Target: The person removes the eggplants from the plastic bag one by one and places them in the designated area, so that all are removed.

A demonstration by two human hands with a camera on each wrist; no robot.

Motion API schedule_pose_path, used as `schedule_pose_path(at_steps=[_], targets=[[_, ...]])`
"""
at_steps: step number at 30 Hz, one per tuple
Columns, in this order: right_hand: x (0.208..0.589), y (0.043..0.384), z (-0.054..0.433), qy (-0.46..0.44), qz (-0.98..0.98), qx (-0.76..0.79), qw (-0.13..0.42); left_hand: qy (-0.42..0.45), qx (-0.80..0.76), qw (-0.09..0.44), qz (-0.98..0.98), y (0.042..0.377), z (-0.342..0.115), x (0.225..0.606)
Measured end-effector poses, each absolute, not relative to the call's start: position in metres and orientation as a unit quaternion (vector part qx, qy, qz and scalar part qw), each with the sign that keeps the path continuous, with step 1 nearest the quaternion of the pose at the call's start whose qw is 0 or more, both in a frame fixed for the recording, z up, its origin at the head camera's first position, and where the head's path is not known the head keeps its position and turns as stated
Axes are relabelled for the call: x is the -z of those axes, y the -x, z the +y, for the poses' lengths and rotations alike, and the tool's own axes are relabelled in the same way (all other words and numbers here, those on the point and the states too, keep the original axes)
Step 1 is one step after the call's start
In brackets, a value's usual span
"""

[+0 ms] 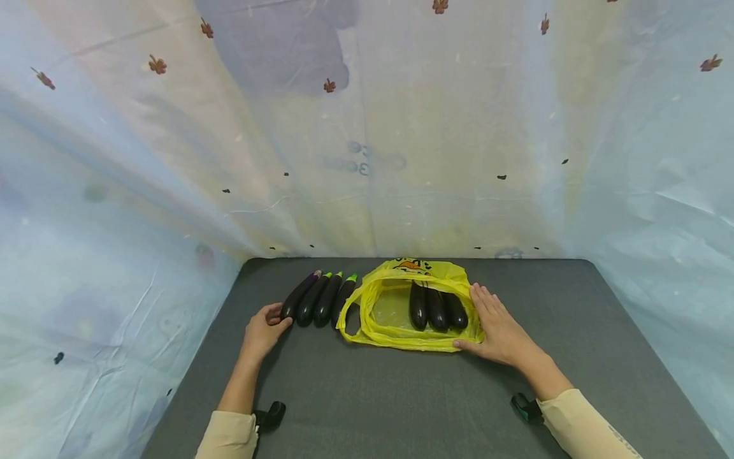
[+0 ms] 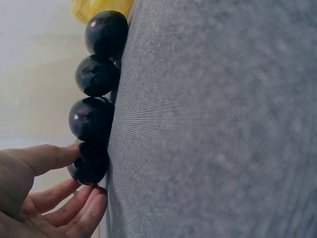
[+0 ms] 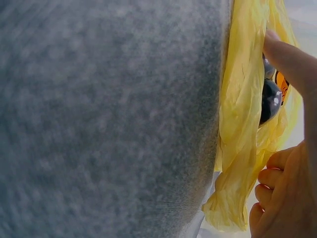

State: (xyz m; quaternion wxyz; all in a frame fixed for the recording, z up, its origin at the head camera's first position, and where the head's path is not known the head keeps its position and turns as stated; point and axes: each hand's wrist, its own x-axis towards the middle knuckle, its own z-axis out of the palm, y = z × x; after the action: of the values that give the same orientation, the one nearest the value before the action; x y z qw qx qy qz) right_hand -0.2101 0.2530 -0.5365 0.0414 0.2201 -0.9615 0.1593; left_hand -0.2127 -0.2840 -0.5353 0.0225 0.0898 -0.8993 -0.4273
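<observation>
In the head view, a row of dark eggplants [image 1: 329, 298] lies left of a yellow plastic bag [image 1: 453, 273]. My left hand [image 1: 265, 333] holds the leftmost eggplant [image 1: 296, 299] near its rounded end. The left wrist view shows the thumb on one side of this eggplant [image 2: 92, 167] and the fingers on the other. On the right, my right hand [image 1: 506, 336] rests against the bag's side with its fingers extended and its thumb at the front rim. Three eggplants [image 1: 437, 312] lie inside the open bag, their rounded ends towards me.
A grey table [image 1: 390, 401] carries everything. Behind it and to the sides hangs a pale patterned plastic sheet [image 1: 436, 140]. One bag handle [image 1: 347, 328] loops out beside the rightmost eggplant of the row.
</observation>
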Motion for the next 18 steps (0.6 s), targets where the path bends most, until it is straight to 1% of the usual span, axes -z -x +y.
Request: schedule_pose_path(at_steps=[11, 18], targets=[[0.536, 0.209, 0.252, -0.220, -0.961, -0.163, 0.036, -0.072, 0.385, 0.036, -0.919, 0.210, -0.271, 0.523], [0.538, 0.209, 0.253, -0.223, -0.960, -0.164, 0.040, -0.065, 0.395, 0.045, -0.915, 0.207, -0.252, 0.509]])
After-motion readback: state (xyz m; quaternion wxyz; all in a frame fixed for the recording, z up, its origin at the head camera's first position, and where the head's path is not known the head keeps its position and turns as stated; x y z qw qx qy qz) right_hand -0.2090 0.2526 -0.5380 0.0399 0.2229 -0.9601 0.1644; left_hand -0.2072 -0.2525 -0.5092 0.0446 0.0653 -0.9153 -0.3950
